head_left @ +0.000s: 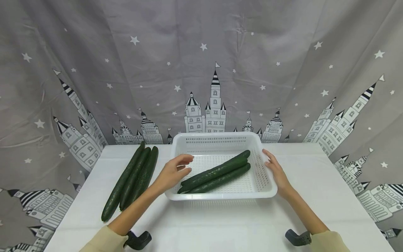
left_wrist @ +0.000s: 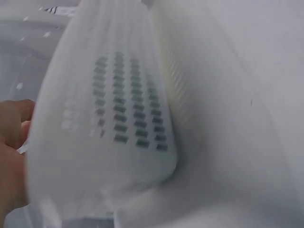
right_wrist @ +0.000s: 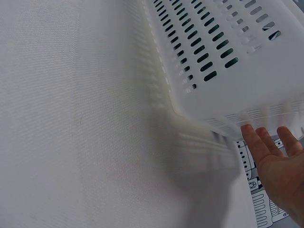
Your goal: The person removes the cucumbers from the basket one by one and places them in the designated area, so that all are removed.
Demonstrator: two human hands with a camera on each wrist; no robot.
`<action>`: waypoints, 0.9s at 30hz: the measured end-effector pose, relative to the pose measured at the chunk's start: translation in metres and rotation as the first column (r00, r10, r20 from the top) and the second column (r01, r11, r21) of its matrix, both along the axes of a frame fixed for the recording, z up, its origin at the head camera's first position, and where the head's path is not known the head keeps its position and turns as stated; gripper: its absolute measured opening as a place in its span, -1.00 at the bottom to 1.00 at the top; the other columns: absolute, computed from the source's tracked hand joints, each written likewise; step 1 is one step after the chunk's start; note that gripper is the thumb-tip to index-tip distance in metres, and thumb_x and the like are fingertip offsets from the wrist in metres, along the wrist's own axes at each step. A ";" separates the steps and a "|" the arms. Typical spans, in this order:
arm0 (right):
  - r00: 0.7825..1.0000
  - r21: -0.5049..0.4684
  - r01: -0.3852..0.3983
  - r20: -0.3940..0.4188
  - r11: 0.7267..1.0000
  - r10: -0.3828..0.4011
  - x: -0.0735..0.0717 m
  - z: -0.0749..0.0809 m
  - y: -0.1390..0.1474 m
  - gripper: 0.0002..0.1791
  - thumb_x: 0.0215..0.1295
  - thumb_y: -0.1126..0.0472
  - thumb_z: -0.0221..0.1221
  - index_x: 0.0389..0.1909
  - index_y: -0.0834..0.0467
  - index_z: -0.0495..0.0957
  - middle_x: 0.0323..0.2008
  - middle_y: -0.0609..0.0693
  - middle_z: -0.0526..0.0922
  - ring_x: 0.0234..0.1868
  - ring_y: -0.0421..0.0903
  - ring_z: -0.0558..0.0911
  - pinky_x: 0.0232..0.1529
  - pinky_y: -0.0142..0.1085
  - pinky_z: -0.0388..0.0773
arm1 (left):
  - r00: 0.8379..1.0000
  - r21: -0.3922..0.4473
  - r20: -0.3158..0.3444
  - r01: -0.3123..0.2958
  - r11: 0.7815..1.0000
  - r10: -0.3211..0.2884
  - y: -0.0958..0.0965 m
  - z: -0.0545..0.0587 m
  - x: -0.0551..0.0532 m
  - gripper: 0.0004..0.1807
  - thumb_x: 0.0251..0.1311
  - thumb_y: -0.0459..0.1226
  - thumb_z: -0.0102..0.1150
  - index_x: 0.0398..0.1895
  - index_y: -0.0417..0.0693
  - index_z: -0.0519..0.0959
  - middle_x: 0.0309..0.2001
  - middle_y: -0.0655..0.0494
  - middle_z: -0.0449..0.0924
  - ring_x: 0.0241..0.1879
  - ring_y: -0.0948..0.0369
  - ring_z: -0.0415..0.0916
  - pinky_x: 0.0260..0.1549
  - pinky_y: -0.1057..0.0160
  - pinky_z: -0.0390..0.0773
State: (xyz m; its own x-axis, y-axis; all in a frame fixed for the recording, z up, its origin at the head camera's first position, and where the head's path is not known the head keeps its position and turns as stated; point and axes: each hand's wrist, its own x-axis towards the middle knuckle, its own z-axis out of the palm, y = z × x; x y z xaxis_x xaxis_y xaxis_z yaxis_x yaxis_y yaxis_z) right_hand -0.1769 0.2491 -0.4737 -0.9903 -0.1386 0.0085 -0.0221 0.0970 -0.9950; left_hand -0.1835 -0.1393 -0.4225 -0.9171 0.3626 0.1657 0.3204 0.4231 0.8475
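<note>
A white perforated plastic basket (head_left: 220,196) stands in the middle of the table, with long green cucumbers (head_left: 217,171) lying slantwise inside. My left hand (head_left: 171,173) hovers over the basket's left side, fingers loosely bent and thumb apart, holding nothing. At the right side, my right hand (head_left: 277,171) has its fingers extended along the outer wall. In the right wrist view its fingertips lie at the basket wall (right_wrist: 256,80); firm contact is hard to tell. Three more cucumbers (head_left: 130,178) lie side by side on the table, left of the basket.
A white cloth covers the table (head_left: 220,227). Behind it and at both sides hangs a grey curtain (head_left: 201,70) printed with castles and stars. Dark curved wrist mounts (head_left: 138,240) show by both sleeves.
</note>
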 end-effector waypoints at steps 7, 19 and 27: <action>1.000 0.020 0.006 -0.006 1.000 -0.006 -0.001 -0.002 0.000 -0.39 0.62 0.13 -0.32 0.61 0.05 -0.16 0.54 0.26 -0.06 0.39 0.36 0.23 0.12 -0.15 0.50 | 0.993 -0.071 0.075 0.092 0.993 -0.086 0.046 -0.019 -0.011 -0.60 0.28 -0.42 0.23 0.19 -0.16 0.55 0.16 -0.10 0.56 0.18 -0.10 0.47 0.12 -0.09 0.48; 1.000 0.018 0.004 -0.016 1.000 -0.003 -0.002 -0.001 0.002 -0.39 0.63 0.10 -0.33 0.61 0.06 -0.16 0.53 0.28 -0.04 0.38 0.37 0.24 0.03 -0.32 0.54 | 0.979 -0.299 0.133 0.188 0.936 -0.154 0.084 -0.031 -0.029 -0.44 0.21 -0.44 0.27 0.32 -0.10 0.48 0.14 -0.17 0.54 0.10 -0.06 0.51 0.02 -0.03 0.53; 1.000 0.023 -0.005 -0.020 1.000 0.005 -0.001 -0.003 0.000 -0.39 0.63 0.10 -0.34 0.61 0.06 -0.17 0.55 0.26 -0.10 0.42 0.36 0.18 0.13 -0.20 0.49 | 0.974 -0.335 0.081 0.227 0.915 -0.212 0.088 -0.033 -0.035 -0.41 0.17 -0.48 0.21 0.34 -0.20 0.45 0.12 -0.22 0.54 0.10 -0.07 0.48 0.02 -0.04 0.51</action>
State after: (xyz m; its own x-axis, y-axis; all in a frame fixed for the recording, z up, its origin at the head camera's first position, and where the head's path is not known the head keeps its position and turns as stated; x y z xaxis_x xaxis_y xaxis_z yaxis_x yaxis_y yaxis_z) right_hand -0.1775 0.2489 -0.4769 -0.9893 -0.1439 0.0250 -0.0425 0.1193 -0.9919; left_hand -0.2184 -0.0513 -0.4551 -0.8114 0.5832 -0.0399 0.4056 0.6108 0.6800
